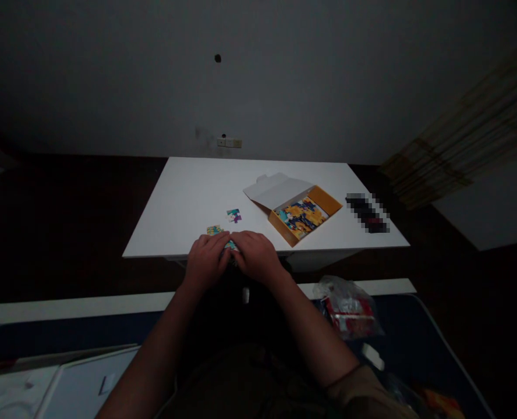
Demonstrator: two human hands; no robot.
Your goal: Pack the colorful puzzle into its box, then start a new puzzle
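Observation:
My left hand (206,256) and my right hand (256,253) meet at the front edge of the white table. Between their closed fingers is a jigsaw puzzle piece (231,246) with teal and pale colours, partly covered by the fingertips. Just beyond the left hand lies a yellow and teal puzzle piece (213,230). A little farther back, a teal, white and purple puzzle piece (233,216) rests flat. To the right stands an orange cardboard box (283,228), its lid folded back, with several colourful puzzle pieces (303,216) inside.
The white table (188,186) stands near a grey wall with a socket (229,142). A pixelated dark object (367,213) lies at its right end. Close to me, a plastic bag (350,308) with red packaging sits on a dark blue surface, beside a white item (372,356).

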